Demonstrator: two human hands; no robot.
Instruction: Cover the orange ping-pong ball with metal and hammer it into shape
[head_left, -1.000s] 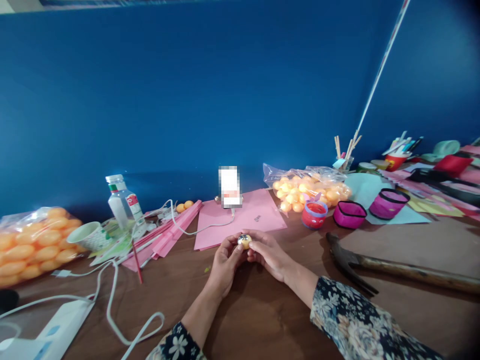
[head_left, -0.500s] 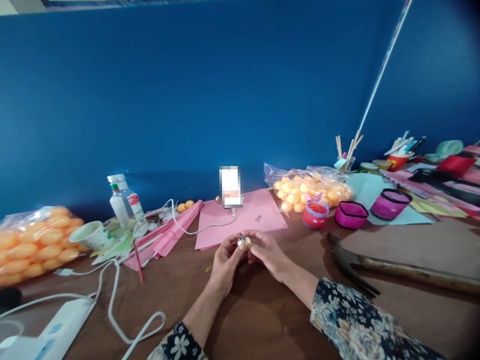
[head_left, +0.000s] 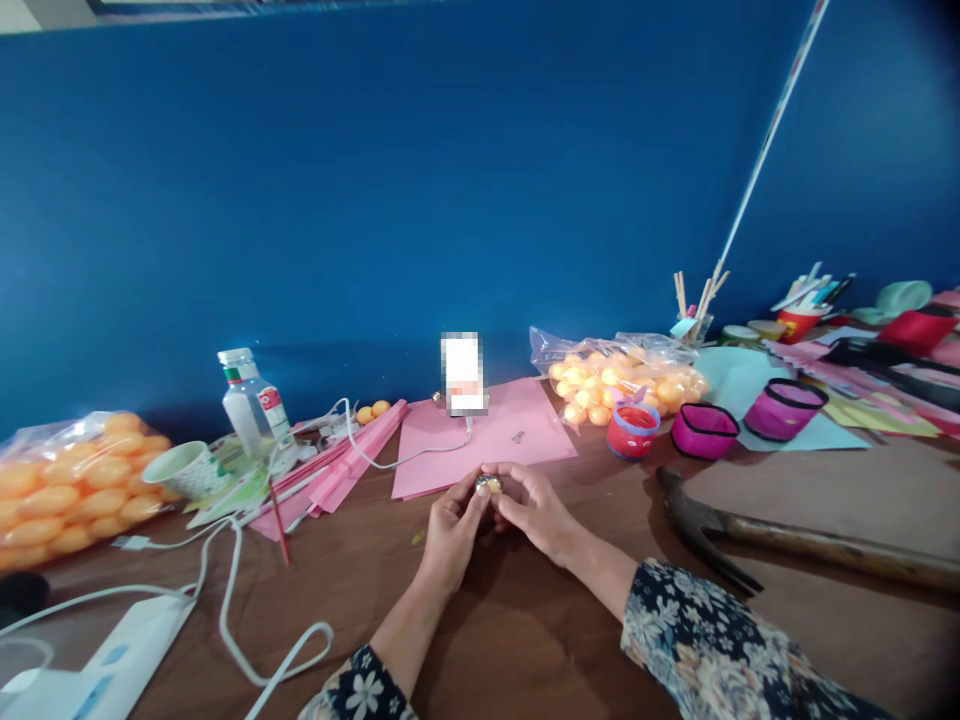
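Observation:
Between my fingertips is a small shiny metallic round piece (head_left: 489,483), too small to name more closely. My left hand (head_left: 453,535) pinches it from the left, thumb on the near side. From the right, my right hand (head_left: 538,515) grips it too, with thumb and fingers closed; its lower fingers are partly hidden. Both hands are held over the brown table (head_left: 510,640), just in front of pink paper sheets (head_left: 427,450). A few tiny grey bits (head_left: 518,437) lie on that paper. Behind them a phone-like device (head_left: 463,375), blurred out, stands with a white cable plugged in.
A claw hammer (head_left: 817,540) lies at right. Bags of orange balls (head_left: 600,385) sit behind and at far left. Red and magenta cups (head_left: 703,432) stand at back right. On the left are a bottle (head_left: 244,405), a paper cup (head_left: 180,470), cables and a white power strip (head_left: 124,660).
The metallic piece has turned slightly between my fingers, its shine now looking darker. Both hands keep nearly the same place and grip. The whole view has shifted a little.

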